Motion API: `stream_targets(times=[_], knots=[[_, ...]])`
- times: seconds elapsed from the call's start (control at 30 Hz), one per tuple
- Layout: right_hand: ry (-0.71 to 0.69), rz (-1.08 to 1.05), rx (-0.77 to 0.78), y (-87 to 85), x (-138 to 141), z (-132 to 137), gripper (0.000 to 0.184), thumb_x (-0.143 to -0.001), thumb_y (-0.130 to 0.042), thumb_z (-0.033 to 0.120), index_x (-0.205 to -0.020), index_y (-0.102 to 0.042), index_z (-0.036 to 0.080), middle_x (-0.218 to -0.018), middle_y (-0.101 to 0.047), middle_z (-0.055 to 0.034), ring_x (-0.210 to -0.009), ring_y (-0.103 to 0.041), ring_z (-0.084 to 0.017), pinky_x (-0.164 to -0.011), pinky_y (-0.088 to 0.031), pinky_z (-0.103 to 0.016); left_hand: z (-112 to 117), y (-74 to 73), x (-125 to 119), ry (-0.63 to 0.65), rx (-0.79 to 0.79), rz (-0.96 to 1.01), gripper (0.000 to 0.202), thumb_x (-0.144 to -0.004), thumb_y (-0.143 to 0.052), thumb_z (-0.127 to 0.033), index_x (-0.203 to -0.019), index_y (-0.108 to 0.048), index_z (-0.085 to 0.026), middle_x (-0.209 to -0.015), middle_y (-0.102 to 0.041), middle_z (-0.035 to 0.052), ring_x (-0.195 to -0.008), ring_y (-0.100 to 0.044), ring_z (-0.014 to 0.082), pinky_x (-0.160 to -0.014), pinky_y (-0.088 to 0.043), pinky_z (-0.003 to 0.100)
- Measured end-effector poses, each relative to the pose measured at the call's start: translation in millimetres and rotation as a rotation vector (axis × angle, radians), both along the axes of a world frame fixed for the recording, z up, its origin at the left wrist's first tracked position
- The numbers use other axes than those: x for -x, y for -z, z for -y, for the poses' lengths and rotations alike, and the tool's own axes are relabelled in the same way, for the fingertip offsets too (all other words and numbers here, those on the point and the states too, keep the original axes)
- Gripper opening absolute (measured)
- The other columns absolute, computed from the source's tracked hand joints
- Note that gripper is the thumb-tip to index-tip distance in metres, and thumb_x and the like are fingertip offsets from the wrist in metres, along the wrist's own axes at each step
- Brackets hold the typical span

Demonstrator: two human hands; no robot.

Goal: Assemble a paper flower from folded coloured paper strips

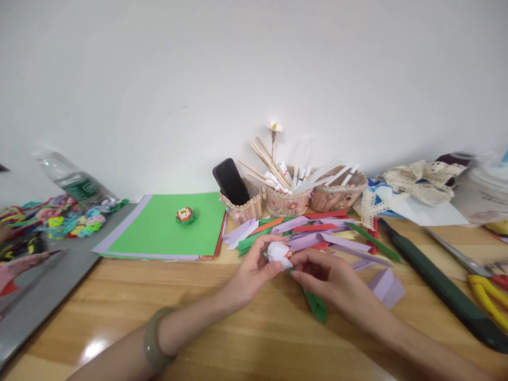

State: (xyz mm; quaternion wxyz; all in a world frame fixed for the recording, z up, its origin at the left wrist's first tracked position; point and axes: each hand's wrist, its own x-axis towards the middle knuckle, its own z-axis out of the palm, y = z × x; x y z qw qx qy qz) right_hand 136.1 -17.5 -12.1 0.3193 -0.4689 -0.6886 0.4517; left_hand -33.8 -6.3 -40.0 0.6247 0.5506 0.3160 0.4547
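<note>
A small folded-paper flower, white with orange-red showing at its right side, sits in my left hand, whose fingers and thumb close around it. My right hand is at the flower's right side, its thumb and fingertips pinched on a green folded paper strip. That strip shows below the fingers, partly hidden by the hand. Behind both hands lies a pile of folded paper strips in purple, red, green and orange. A finished-looking paper flower with green leaves rests on green paper sheets.
Wooden baskets with markers, sticks and a phone line the wall. To the right lie a dark green long-handled tool, yellow-handled scissors and lace. At left, another person's hand is over a grey board.
</note>
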Motion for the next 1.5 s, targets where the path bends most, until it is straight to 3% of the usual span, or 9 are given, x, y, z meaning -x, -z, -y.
stream_targets(times=[0.13, 0.37, 1.07, 1.5], knots=[[-0.015, -0.035, 0.085, 1.2, 0.5, -0.9, 0.016, -0.077, -0.055, 0.03, -0.077, -0.063, 0.016, -0.059, -0.054, 0.002, -0.052, -0.047, -0.01, -0.046, -0.036, -0.02, 1.5, -0.1, 0.1, 0.018, -0.038, -0.032, 0.035, -0.077, -0.06, -0.035, -0.107, -0.049, -0.021, -0.111, -0.051, 0.0063, -0.102, -0.047, 0.0205, -0.087, -0.035, 0.032], [0.013, 0.09, -0.065, 1.8, 0.9, 1.0, 0.02, -0.078, -0.048, 0.025, -0.063, -0.058, 0.016, -0.053, -0.054, 0.0018, -0.048, -0.046, -0.01, -0.046, -0.036, -0.02, 4.9, -1.1, -2.7, 0.039, 0.026, -0.058, 0.037, -0.076, -0.061, -0.037, -0.106, -0.049, -0.021, -0.104, -0.053, 0.005, -0.094, -0.048, 0.0184, -0.083, -0.037, 0.03], [0.047, 0.108, -0.069, 4.6, 2.0, -1.4, 0.022, -0.075, -0.045, 0.026, -0.072, -0.064, 0.015, -0.058, -0.06, -0.0018, -0.05, -0.052, -0.012, -0.048, -0.041, -0.023, 6.2, 1.1, -2.8, -0.037, 0.029, -0.052, 0.034, -0.077, -0.061, -0.032, -0.105, -0.046, -0.022, -0.109, -0.052, 0.0044, -0.099, -0.048, 0.0175, -0.087, -0.036, 0.03], [0.072, 0.102, -0.015, 6.4, 1.4, 0.5, 0.026, -0.079, -0.047, 0.032, -0.079, -0.067, 0.016, -0.064, -0.064, -0.0029, -0.054, -0.055, -0.014, -0.048, -0.041, -0.023, 7.2, 3.8, -5.2, -0.087, 0.046, -0.011, 0.036, -0.075, -0.065, -0.029, -0.103, -0.045, -0.023, -0.098, -0.054, 0.0007, -0.087, -0.05, 0.0124, -0.078, -0.039, 0.024]])
